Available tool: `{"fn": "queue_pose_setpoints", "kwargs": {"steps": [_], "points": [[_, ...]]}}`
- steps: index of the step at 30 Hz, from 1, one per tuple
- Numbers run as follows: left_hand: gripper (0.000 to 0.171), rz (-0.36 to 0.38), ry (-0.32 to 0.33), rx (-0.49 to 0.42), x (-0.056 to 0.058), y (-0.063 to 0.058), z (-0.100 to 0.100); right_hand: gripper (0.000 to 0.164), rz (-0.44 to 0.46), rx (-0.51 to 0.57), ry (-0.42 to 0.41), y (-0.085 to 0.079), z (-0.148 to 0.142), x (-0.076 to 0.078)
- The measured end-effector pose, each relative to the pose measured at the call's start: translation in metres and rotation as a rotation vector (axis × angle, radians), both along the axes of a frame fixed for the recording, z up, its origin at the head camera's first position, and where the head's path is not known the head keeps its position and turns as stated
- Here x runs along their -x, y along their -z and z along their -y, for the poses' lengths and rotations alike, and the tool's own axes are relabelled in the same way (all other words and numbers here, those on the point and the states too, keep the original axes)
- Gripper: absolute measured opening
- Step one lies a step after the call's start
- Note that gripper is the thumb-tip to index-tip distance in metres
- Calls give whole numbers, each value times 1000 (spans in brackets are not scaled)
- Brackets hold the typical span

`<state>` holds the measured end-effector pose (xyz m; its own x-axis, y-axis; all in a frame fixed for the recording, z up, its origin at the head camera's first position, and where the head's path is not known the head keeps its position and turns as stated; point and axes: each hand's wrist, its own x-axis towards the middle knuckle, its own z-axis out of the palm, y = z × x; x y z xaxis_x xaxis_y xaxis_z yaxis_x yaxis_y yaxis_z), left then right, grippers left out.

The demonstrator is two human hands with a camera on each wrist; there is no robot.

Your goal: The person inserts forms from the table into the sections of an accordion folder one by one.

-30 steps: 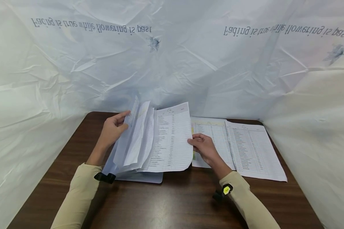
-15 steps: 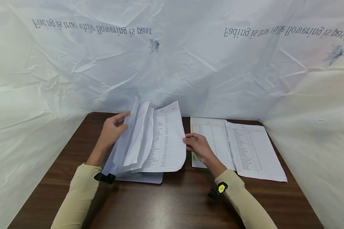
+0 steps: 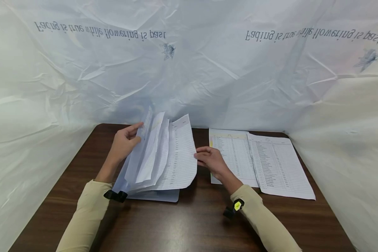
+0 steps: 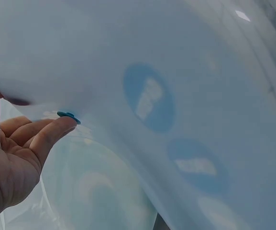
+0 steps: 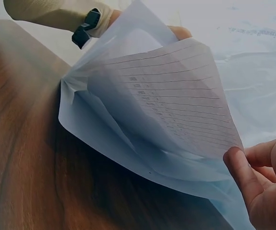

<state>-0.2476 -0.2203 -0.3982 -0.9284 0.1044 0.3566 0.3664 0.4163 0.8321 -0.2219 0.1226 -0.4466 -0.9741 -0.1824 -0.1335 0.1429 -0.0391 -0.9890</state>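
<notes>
My left hand (image 3: 121, 144) pinches the raised flap of a translucent bluish plastic document folder (image 3: 133, 162). In the left wrist view a small blue snap button (image 4: 69, 117) shows at the fingertips. Several papers (image 3: 148, 157) lean fanned inside the folder. By its right edge, my right hand (image 3: 213, 161) pinches a printed, lined sheet (image 3: 177, 159) between thumb and fingers. That sheet bows upward, its left part lying within the folder, as the right wrist view shows on the lined paper (image 5: 176, 100).
To the right, two printed lists lie side by side on the dark wooden table (image 3: 163, 224): a yellow-headed list (image 3: 234, 154) and a white list (image 3: 280, 166) slightly overlapping it. A pale plastic sheet (image 3: 189, 70) with printed lettering hangs behind and at both sides.
My right hand has moved left with the sheet's edge, bringing it nearer the folder and uncovering more of the yellow-headed list. The left hand and the flap have stayed in place.
</notes>
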Motion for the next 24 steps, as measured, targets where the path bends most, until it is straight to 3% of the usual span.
{"fn": "queue_pose_setpoints", "kwargs": {"steps": [24], "points": [[53,10,-31,-3,-7,-3,-7,32,6,86,-22,9,39,2]]}}
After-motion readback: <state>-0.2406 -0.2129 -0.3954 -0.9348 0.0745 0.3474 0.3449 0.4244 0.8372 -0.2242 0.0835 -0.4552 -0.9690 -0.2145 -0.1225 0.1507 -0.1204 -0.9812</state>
